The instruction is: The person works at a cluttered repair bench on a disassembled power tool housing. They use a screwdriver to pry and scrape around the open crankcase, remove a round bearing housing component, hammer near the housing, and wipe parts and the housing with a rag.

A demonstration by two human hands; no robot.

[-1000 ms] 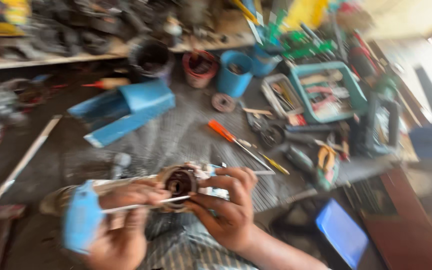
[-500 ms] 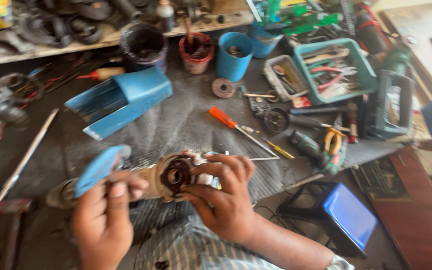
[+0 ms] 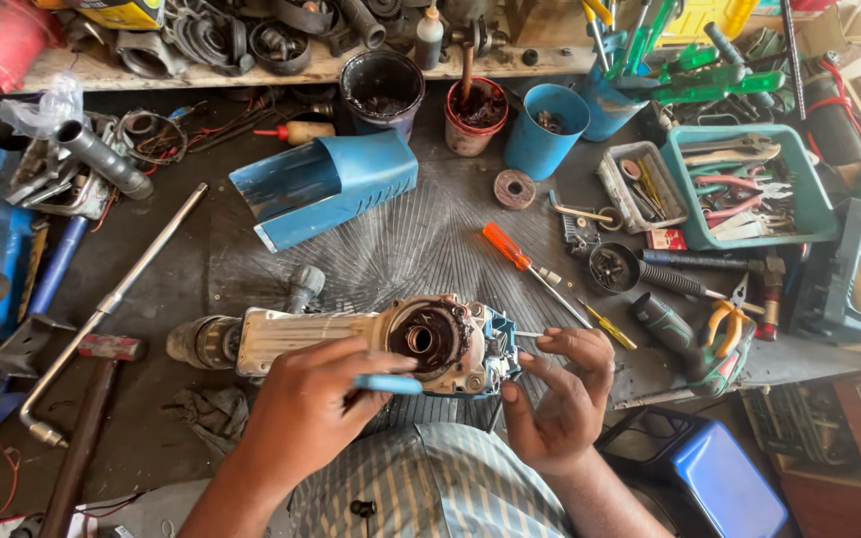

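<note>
The opened power-tool body (image 3: pixel 351 339) lies on the dark mat (image 3: pixel 401 239) just before the person. The left hand (image 3: pixel 301 413) pinches a blue-handled tool (image 3: pixel 388 384) at the greasy round cavity (image 3: pixel 429 339); the right hand (image 3: pixel 560 399), fingers curled, grips a thin metal piece (image 3: pixel 528 334) beside the housing. Working well here means bracing the body steady and keeping the tip square to that 1 cavity.

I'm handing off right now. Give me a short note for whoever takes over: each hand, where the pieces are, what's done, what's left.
Left hand: holds a thin blue-handled tool at the open end of the power tool body.
Right hand: steadies the body's blue end, fingers pinching a thin metal piece.
Blue cover: off, lying further back on the bench.
Orange screwdriver: right of the body.
Done: housing opened, round cavity exposed.
Left: the inside work; cover not refitted.
</note>
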